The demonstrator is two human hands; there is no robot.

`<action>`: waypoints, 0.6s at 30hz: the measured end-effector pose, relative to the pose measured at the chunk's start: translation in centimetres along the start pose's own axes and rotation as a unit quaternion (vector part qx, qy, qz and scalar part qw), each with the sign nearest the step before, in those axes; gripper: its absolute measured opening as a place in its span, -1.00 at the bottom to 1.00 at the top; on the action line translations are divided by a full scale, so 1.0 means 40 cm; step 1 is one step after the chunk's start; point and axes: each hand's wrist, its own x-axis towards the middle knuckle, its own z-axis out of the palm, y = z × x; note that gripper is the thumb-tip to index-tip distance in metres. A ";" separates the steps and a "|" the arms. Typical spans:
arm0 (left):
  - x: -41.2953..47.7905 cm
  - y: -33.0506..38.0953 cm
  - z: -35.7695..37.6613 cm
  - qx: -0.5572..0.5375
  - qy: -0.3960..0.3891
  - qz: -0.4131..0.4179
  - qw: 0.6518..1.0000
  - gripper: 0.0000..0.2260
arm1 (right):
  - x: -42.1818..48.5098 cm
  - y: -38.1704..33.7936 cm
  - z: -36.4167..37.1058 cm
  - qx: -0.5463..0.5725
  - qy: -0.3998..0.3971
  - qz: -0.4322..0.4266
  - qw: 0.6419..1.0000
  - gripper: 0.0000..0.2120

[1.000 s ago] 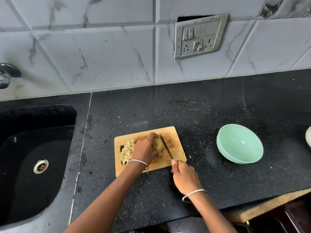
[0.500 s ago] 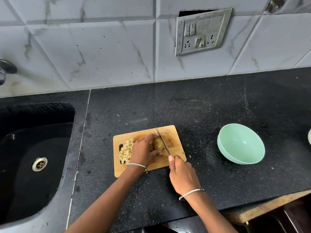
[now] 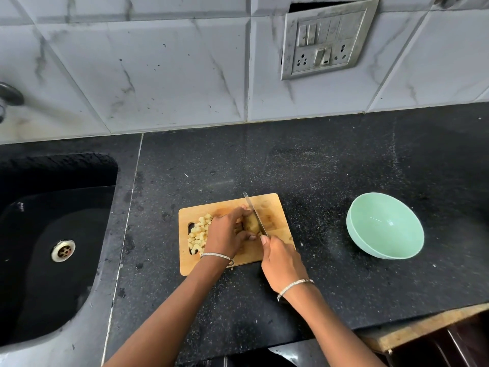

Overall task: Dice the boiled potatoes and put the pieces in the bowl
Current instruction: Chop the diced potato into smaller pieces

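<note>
A small wooden cutting board [image 3: 275, 207] lies on the black counter. On it my left hand [image 3: 226, 234] grips a boiled potato [image 3: 251, 223] with curled fingers. My right hand [image 3: 281, 263] grips a knife [image 3: 254, 211] whose blade lies along the potato's right side, tip pointing away from me. A heap of several pale potato cubes [image 3: 198, 235] sits on the board's left part, beside my left hand. A mint-green bowl [image 3: 385, 225] stands to the right of the board with nothing visible in it.
A black sink [image 3: 50, 247] with a metal drain is set into the counter at the left. The tiled wall with a switch panel [image 3: 324, 39] rises behind. The counter's front edge [image 3: 423, 324] runs at the lower right.
The knife has slid forward along the potato, its tip now past the board's far edge. My left hand keeps its hold on the potato. The camera has tilted slightly.
</note>
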 end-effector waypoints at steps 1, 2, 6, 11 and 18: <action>0.000 0.001 0.000 -0.005 0.001 -0.002 1.000 -0.52 | -0.020 0.014 0.002 0.002 -0.006 0.002 1.000 -0.60; 0.001 0.002 -0.002 -0.007 0.001 -0.004 1.000 -0.51 | -0.040 0.025 0.003 0.001 -0.011 0.005 1.000 -0.60; 0.004 0.006 -0.006 -0.023 -0.013 -0.015 1.000 -0.51 | -0.048 0.026 0.017 -0.035 0.005 0.014 0.999 -0.61; 0.000 0.017 -0.016 -0.022 -0.016 -0.017 0.999 -0.50 | -0.029 0.010 0.034 -0.072 0.018 0.017 0.997 -0.60; -0.001 0.042 -0.024 0.104 -0.034 0.026 0.994 -0.45 | -0.046 0.032 0.037 -0.060 0.018 0.006 0.998 -0.60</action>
